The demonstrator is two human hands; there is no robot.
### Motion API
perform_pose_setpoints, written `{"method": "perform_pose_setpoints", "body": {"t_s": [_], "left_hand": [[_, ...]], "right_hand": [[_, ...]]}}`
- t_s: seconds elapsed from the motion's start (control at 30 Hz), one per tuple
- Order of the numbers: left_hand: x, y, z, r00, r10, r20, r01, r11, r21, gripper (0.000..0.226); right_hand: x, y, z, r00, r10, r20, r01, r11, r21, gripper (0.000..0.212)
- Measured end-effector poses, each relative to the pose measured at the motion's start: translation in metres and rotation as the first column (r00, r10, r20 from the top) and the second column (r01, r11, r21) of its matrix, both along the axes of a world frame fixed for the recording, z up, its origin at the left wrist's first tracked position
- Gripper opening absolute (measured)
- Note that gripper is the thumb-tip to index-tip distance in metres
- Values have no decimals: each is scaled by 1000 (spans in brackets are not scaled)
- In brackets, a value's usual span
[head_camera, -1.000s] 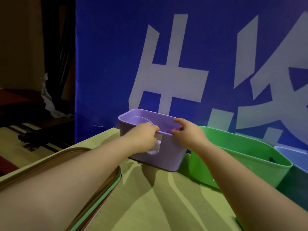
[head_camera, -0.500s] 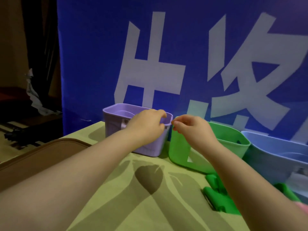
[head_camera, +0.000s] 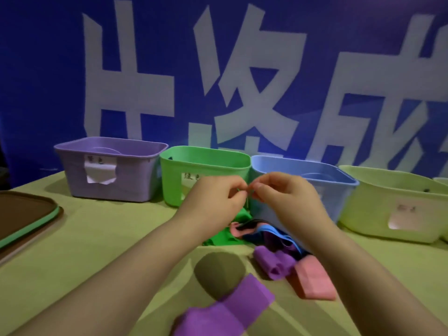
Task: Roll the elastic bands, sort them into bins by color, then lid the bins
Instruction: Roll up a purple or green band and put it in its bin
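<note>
I've got left hand (head_camera: 218, 197) and right hand (head_camera: 286, 195) both pinching the green band (head_camera: 243, 215) by fingertips only; thin grip, could slip back onto the pile (head_camera: 266, 235).

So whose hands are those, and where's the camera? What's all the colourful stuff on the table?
Those are a person's own two hands; there is no robot here. The camera sits on the person's head and looks down, so you see what they see. On the table stand a purple bin, a green bin, a blue bin and a pale yellow bin, all open. In front lies a heap of stretchy bands, with a rolled purple band and a pink band nearer. A lid lies at the left. The left hand and right hand meet, both pinching a thin green band.
</note>
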State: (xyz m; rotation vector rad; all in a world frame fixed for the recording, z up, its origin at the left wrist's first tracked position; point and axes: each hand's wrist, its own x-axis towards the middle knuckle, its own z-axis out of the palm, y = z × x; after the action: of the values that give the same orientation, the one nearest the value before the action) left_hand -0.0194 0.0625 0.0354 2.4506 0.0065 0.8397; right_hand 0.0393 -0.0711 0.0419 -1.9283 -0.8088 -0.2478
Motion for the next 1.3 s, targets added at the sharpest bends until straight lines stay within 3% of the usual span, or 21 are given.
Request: {"method": "perform_pose_setpoints", "body": {"t_s": [0.37, 0.5, 0.6, 0.7, 0.8, 1.13, 1.3], "left_hand": [[31, -86, -33, 997, -56, -57, 57, 998, 14, 12], [44, -74, -49, 965, 53, -257, 24, 957, 289, 25], [46, -56, -66, 892, 89, -442, 124, 894, 431, 39], [43, -57, -70, 849, 91, -521, 231, 822, 520, 42], [42, -60, -68, 873, 83, -480, 223, 808, 546, 38], [40, -58, -60, 956, -30, -290, 144, 913, 382, 19], [38, -64, -56, 977, -61, -203, 120, 948, 294, 34]], "right_hand": [[14, -93, -41, 988, -121, -93, 116, 991, -60, 19], [18, -93, -48, 986, -141, -89, 127, 982, -143, 15], [18, -92, -49, 987, -147, -71, 133, 976, -171, 13], [17, -91, -48, 988, -152, -33, 140, 962, -234, 13], [15, -89, -50, 988, -152, -39, 137, 958, -254, 13], [11, -85, -53, 990, -138, -19, 125, 941, -314, 15], [11, -85, -54, 994, -108, -10, 102, 959, -266, 12]]}}
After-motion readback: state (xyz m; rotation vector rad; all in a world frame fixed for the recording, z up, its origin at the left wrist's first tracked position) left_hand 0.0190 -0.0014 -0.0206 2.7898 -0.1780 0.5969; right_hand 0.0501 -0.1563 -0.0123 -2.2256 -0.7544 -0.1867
